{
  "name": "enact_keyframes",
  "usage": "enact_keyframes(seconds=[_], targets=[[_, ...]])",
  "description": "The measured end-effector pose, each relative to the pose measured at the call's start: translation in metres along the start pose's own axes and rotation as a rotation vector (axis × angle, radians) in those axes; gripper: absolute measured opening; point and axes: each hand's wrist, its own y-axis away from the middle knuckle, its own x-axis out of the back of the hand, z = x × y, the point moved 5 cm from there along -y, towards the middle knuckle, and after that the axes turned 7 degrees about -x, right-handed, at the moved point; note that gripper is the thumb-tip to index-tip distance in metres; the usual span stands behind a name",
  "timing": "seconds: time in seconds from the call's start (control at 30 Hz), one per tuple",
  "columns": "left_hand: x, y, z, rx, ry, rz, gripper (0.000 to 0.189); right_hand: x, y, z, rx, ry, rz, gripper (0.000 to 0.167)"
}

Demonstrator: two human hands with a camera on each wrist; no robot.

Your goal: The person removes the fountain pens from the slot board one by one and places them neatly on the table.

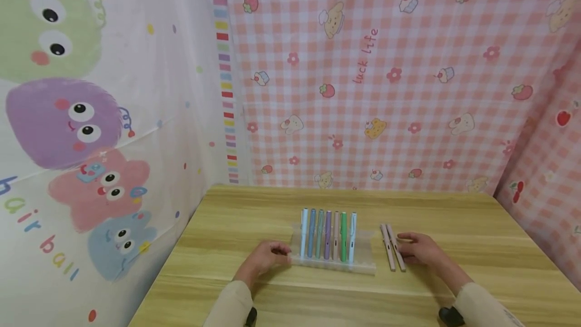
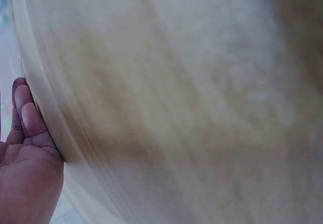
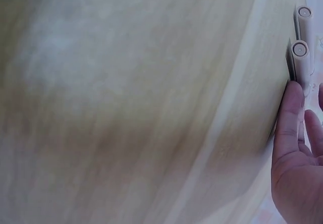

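A clear plastic pen stand (image 1: 363, 267) sits mid-table, holding a row of several capped pens in light blue, blue, teal, purple, pinkish-beige and green (image 1: 344, 236). My left hand (image 1: 265, 261) rests at the stand's left edge, fingers slightly bent; in the left wrist view its fingers (image 2: 34, 118) lie along the tabletop and the stand is out of sight. Right of the stand lie two pinkish-beige pens (image 1: 388, 247) side by side. My right hand (image 1: 419, 251) is beside them, fingers extended, a fingertip right at the nearer pen (image 3: 301, 65) in the right wrist view.
The wood-grain table (image 1: 254, 206) carries all of this. A pink checked curtain (image 1: 372, 105) hangs behind its far edge, and a white cartoon-print curtain (image 1: 172, 130) hangs along the left. Another pink cloth (image 1: 544, 165) hangs on the right.
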Motion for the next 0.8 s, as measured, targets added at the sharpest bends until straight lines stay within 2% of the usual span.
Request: enact_keyframes(seconds=[0.47,0.8], targets=[[-0.0004,0.0003,0.0004,0.020,-0.015,-0.003,0.018,0.0053,0.0024,0.0052,-0.014,-0.034,-0.011,0.054],[0.0006,0.0005,-0.0016,0.008,-0.018,0.011,0.018,0.0036,0.0037,0.0045,0.003,-0.046,-0.015,0.054]])
